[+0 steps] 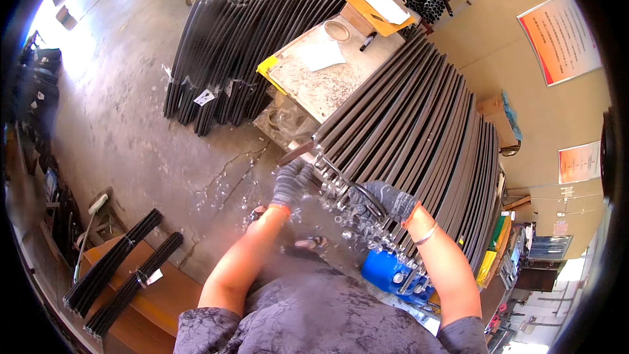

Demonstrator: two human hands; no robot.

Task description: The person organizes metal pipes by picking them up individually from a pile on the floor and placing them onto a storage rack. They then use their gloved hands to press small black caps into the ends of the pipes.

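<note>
My left hand, in a grey knit glove, is closed near the front ends of a row of long dark tubes. A dark brown flat bar juts out just above its fingers; what lies inside the grip is hidden. My right hand, gloved the same way, curls around a dark curved handle-like piece at the tube ends. Clear shiny scraps, like bits of plastic, hang and lie below the tube ends between and under my hands.
A worktable beyond the tubes bears papers, a tape roll and a black marker. Bundled dark tubes lie behind it. A blue container stands below my right forearm. Two rod bundles rest on cardboard at left.
</note>
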